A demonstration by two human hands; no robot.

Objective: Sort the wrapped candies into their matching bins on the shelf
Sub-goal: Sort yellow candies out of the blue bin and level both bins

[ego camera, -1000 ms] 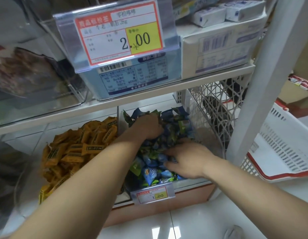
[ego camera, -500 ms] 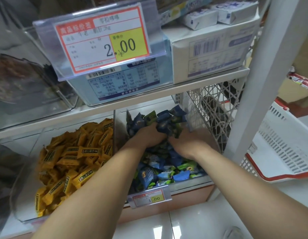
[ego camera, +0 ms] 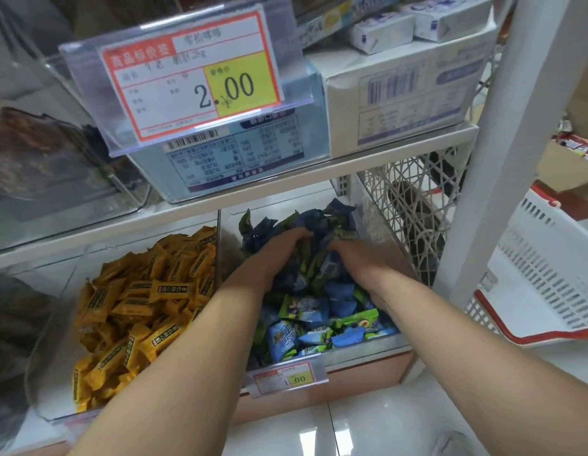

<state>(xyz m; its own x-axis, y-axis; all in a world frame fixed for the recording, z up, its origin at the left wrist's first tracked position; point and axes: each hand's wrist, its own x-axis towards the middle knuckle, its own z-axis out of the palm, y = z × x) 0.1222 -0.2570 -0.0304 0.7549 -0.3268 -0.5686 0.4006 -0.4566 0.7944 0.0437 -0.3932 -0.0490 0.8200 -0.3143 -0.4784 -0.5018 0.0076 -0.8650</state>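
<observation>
Blue and green wrapped candies [ego camera: 322, 312] fill a clear bin [ego camera: 361, 352] on the lower shelf. Both hands are deep in this bin. My left hand [ego camera: 279, 250] and my right hand [ego camera: 358, 258] press together around a heap of the blue and green candies [ego camera: 314, 222] at the back of the bin, fingers curled into the pile. To the left, yellow wrapped candies [ego camera: 138, 311] fill a second clear bin [ego camera: 42, 383]. Whether either hand truly grips candies is hard to judge; the fingertips are buried.
A price tag [ego camera: 291, 380] hangs on the blue bin's front, a large price tag [ego camera: 190, 74] on the upper shelf. White boxes [ego camera: 401, 80] sit above. A white lattice divider [ego camera: 411, 205] and white post [ego camera: 493, 126] stand right, with a white and red basket [ego camera: 542, 274] beyond.
My right hand moved from the front of the blue bin to the back, meeting my left hand. Both hands now gather the heap at the rear; the camera dipped slightly.
</observation>
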